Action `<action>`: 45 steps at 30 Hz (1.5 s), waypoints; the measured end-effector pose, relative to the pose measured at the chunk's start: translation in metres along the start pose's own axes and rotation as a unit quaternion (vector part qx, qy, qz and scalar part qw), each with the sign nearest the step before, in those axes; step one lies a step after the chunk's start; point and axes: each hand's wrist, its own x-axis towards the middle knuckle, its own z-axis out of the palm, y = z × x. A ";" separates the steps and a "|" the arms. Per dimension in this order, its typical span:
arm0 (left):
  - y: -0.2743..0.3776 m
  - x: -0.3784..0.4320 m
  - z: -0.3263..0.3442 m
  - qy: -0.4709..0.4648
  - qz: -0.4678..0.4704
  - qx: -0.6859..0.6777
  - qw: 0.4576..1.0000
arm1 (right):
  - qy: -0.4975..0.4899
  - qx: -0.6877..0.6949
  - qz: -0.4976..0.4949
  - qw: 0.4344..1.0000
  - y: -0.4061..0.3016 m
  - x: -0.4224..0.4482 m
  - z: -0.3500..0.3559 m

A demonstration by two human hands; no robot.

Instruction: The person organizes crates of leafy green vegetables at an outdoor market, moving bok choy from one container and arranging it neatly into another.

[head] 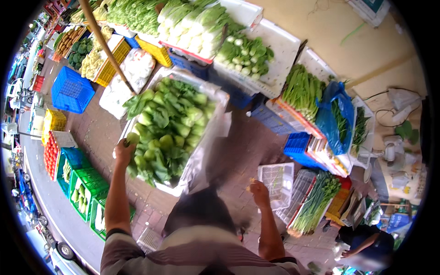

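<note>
My left hand [124,151] is at the left edge of a white foam box [209,147] piled with bok choy. Its fingers close on the pale base of one bok choy [132,138], whose leaves I cannot tell apart from the heap [165,120]. A plastic liner hangs over the box's right side. My right hand [260,193] is held out low on the right, left of a white plastic crate [275,178]. Between its fingertips is a small yellowish scrap [251,181], perhaps a withered leaf; its exact kind is unclear.
A wooden pole [106,48] slants down behind the box. Stacked crates bear white-stemmed greens [192,31], leafy stalks [304,89] and green onions [314,202]. Tomatoes [51,156] and green crates [87,187] stand at left beside the road. Another person [366,244] is at lower right.
</note>
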 end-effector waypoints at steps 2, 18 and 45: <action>0.036 -0.019 -0.011 -0.084 0.041 -0.065 0.994 | -0.046 -0.080 -0.146 0.985 -0.021 0.038 0.012; 0.266 -0.036 0.166 -0.691 0.112 -0.121 0.703 | -0.380 -0.249 -0.297 0.840 -0.232 0.151 -0.015; 0.254 -0.105 0.242 -0.098 -0.447 -0.328 0.827 | -0.004 0.175 0.195 0.965 -0.201 0.599 -0.059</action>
